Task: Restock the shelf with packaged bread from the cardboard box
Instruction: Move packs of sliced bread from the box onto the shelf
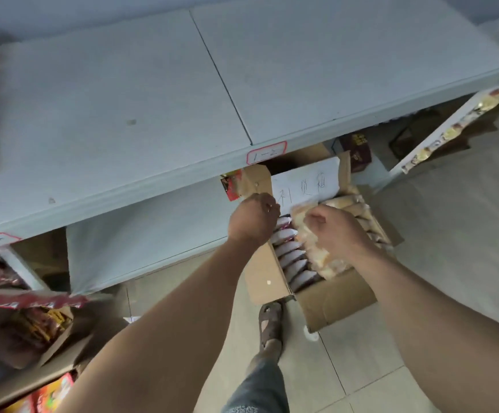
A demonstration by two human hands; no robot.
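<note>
1. Reaching down into the cardboard box (336,299) on the floor, both hands work at the packaged bread: the right hand (339,231) has its fingers curled round a clear packet of bread (316,251), which sits just under those fingers and is only partly out of the box.
2. The left hand (252,219) hovers clenched above a row of white packets (291,257); whether its fingers pinch anything I cannot tell.
3. Judging from the bare grey shelf (117,114) well beyond the fingers, restocking has barely begun; nearly all the bread is left in the box.
4. A paper sheet (305,186) just past the fingers bears handwritten characters, too blurred to read. A red-edged tag (266,152) on the shelf edge reads roughly "1-2".
</note>
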